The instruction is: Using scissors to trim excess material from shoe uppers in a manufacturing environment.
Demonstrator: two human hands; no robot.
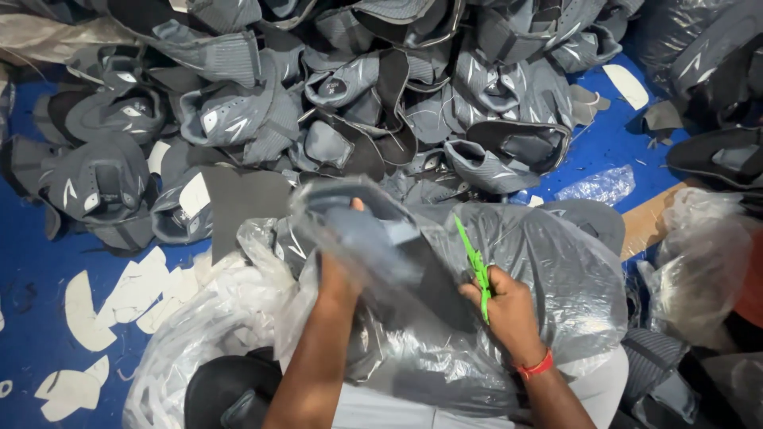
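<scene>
- We see the grey shoe upper [373, 238], wrapped in clear film, above the plastic bag [556, 270] on the lap.
- Left hand [338, 274] grips it; right hand [501, 306] pinches green snips [475, 262].
- Beyond the bag, a pile of uppers [334, 87] remains; white offcuts [119, 302] lie to its left.

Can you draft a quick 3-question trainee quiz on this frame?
1. True or false: the right hand holds a green tool.
2. What does the left hand grip? A) a white cutout B) a grey shoe upper wrapped in clear plastic C) a roll of tape
3. What colour is the floor under the pile of grey shoe uppers?

Key: 1 true; 2 B, the grey shoe upper sits inside a clear plastic bag; 3 blue, with white cutouts scattered on it.
</scene>
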